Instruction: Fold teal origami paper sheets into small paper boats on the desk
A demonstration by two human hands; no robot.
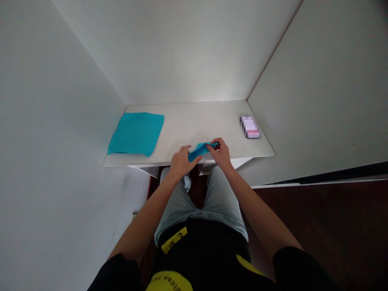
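White walls (60,121) close in around us on three sides, and a dark wood floor (321,230) shows low on the right. Before us is a white desk top (194,121), pale and a bit speckled, pushed right into the corner. Our grey shorts (218,194) sit just by its front edge, so the desk is easy to reach. On the left of the desk lies a square blue cloth (136,133), spread out flat and smooth — nothing is on it. Our left hand (181,163) and right hand (220,152) hold a bunched strip of blue cloth (201,149) just over the front edge. The fingers are shut narrow on its two ends, which keeps it up off the desk (its middle looks twisted). Far off in the right corner lies a small flat thing (250,127) — too blurry to tell what.
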